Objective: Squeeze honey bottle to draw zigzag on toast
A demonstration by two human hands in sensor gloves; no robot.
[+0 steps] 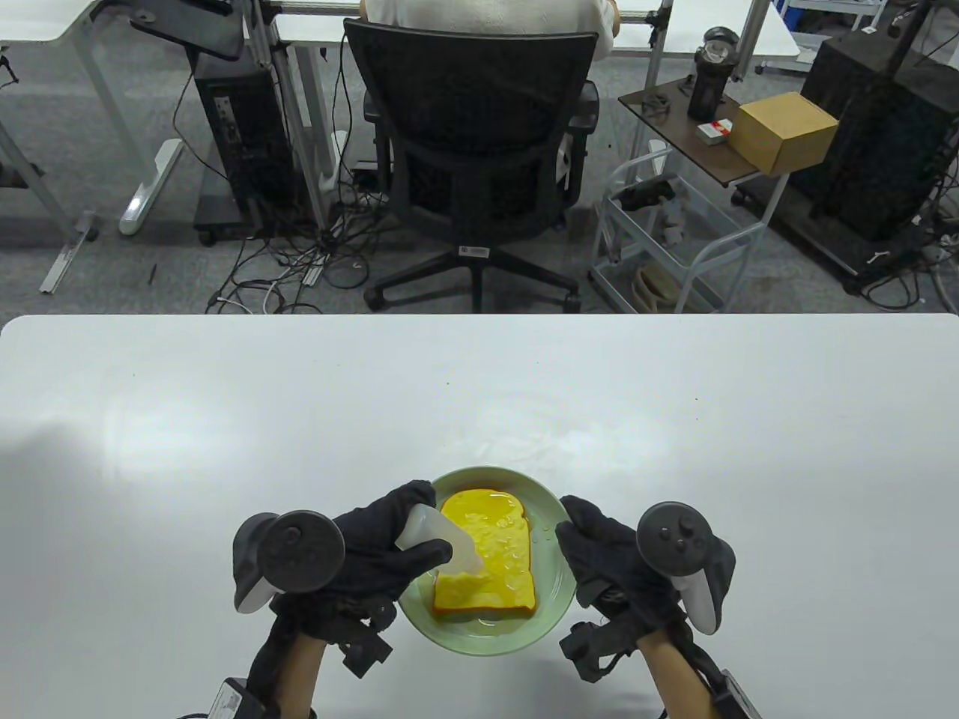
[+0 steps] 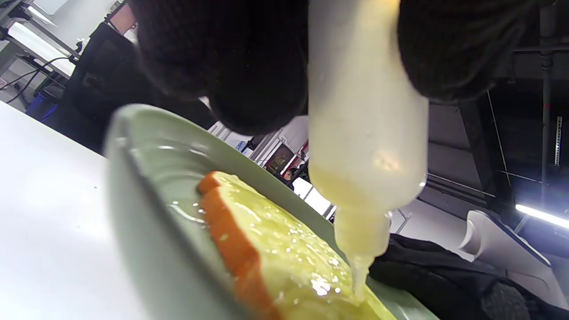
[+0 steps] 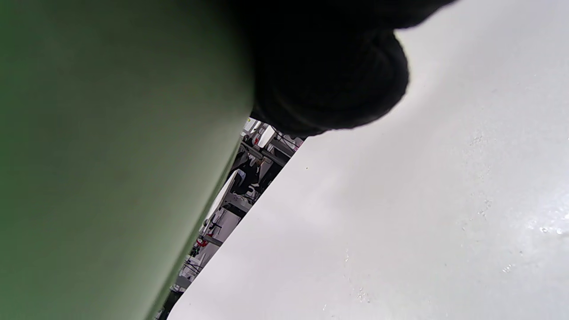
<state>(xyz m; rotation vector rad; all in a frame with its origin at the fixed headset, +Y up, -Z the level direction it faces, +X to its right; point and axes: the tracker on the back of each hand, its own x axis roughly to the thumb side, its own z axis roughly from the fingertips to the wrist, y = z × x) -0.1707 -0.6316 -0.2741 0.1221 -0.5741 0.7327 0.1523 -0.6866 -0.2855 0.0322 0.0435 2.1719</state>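
Toast (image 1: 487, 558), one yellow slice, lies on the one green plate (image 1: 551, 599) at the near edge of the white bench (image 1: 225, 419), and the left hand (image 1: 374, 543) grips the single honey bottle (image 1: 442, 539), fingers (image 2: 249, 66) wrapped round it, tilted with its nozzle touching the glossy top near the slice's left edge. The right hand (image 1: 599, 550) rests against the plate's right rim, though whether its fingers curl onto it I cannot tell. Honey already pools beside the toast, so too hard a squeeze would likely flood the line and blur the zigzag.
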